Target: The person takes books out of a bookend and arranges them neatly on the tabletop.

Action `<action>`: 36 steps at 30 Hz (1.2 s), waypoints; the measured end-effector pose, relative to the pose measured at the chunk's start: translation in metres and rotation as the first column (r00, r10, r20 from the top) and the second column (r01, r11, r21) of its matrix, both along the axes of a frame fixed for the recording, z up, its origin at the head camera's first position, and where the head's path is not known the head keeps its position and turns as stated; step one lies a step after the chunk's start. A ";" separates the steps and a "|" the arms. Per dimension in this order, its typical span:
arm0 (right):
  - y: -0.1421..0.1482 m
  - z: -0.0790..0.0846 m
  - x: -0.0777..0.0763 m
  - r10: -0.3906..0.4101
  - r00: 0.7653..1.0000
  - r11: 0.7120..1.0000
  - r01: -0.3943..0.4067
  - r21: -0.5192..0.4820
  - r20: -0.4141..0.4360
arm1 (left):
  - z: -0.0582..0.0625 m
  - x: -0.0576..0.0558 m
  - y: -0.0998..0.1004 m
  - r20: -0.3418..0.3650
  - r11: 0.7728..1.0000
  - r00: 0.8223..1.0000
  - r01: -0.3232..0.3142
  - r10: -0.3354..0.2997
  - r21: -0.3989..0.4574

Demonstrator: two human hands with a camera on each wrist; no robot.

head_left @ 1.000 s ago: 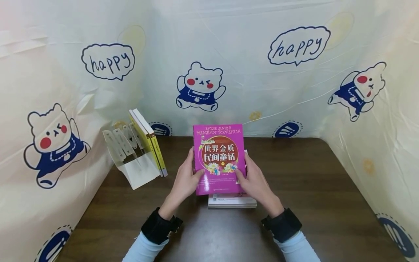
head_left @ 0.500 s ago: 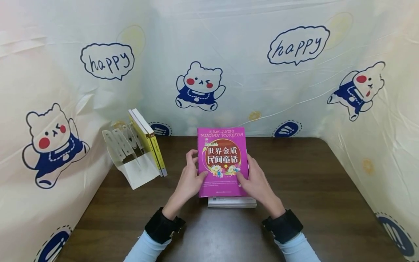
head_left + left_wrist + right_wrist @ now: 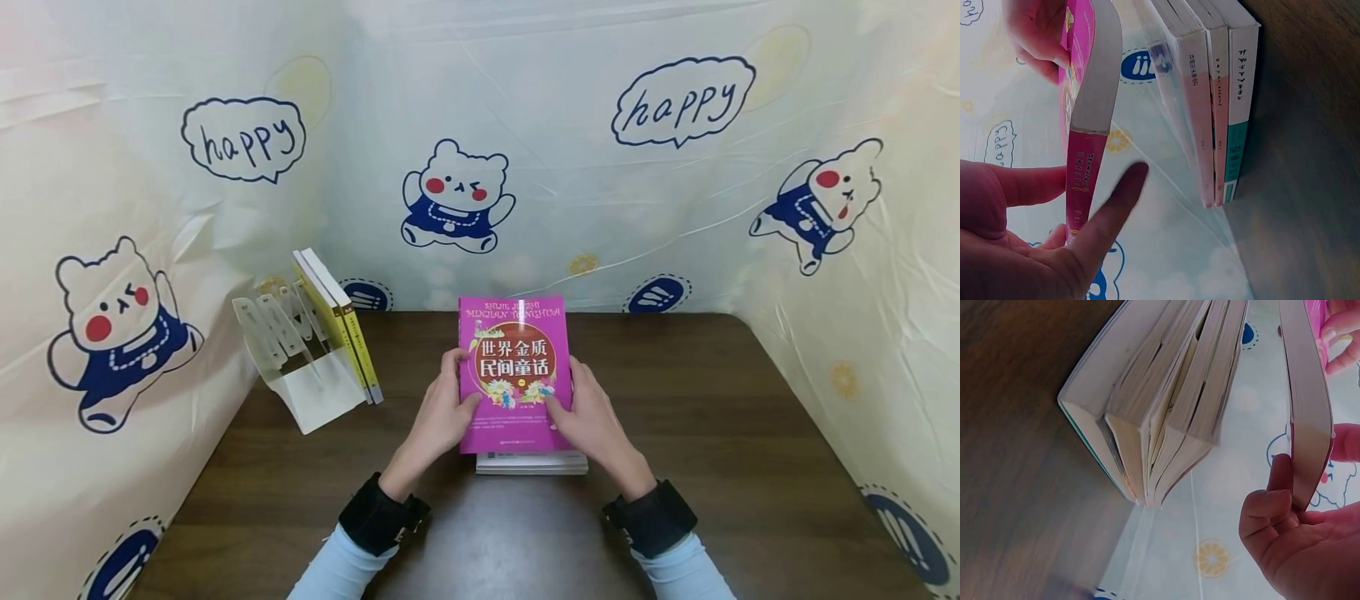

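Note:
A magenta-covered book (image 3: 514,375) with Chinese lettering and flowers on its front is held up between both hands, over a stack of books (image 3: 531,463). My left hand (image 3: 438,417) grips its spine side, thumb on the front cover; in the left wrist view one finger stretches behind the spine (image 3: 1083,178). On the page-edge side, my right hand (image 3: 596,421) holds the book with its thumb in front and curled fingers behind (image 3: 1269,509). Pink and teal-and-white spines (image 3: 1235,119) show in the stack. Both wrist views show space between the held book and the stack.
At the back left, a white slotted book rack (image 3: 318,392) stands on the dark wooden table (image 3: 697,417), with two yellow-spined books (image 3: 341,325) upright at its right end. A pale curtain (image 3: 570,108) printed with bears surrounds the table at the back and sides.
The magenta book has shifted slightly right and down, more squarely over the stack. My left hand has moved right with it, its fingers shifting at the spine; the right hand barely moved.

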State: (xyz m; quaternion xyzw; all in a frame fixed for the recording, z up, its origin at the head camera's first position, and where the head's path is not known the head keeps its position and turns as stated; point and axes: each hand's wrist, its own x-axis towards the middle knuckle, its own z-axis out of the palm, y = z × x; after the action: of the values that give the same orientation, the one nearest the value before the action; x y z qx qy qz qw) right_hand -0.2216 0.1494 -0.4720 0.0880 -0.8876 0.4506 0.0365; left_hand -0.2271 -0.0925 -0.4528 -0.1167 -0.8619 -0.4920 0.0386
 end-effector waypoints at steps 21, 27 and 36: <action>0.009 -0.004 -0.004 -0.089 0.992 0.991 0.080 0.106 0.089 | -0.016 -0.011 0.014 0.107 0.998 0.994 0.043 -0.038 -0.041; 0.010 -0.007 -0.008 -0.097 0.990 0.990 0.084 0.116 0.106 | -0.023 -0.015 0.019 0.129 0.996 0.991 0.037 -0.027 -0.077; 0.011 -0.011 -0.010 -0.088 0.986 0.991 0.073 0.111 0.139 | -0.028 -0.016 0.022 0.134 0.986 0.990 0.057 -0.036 -0.158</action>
State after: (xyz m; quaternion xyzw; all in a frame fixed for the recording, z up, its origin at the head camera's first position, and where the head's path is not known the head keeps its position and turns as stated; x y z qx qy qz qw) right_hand -0.2311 0.1606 -0.4832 0.0210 -0.9134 0.4063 -0.0139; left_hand -0.2435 -0.0702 -0.4810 -0.1071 -0.8966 -0.4279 -0.0389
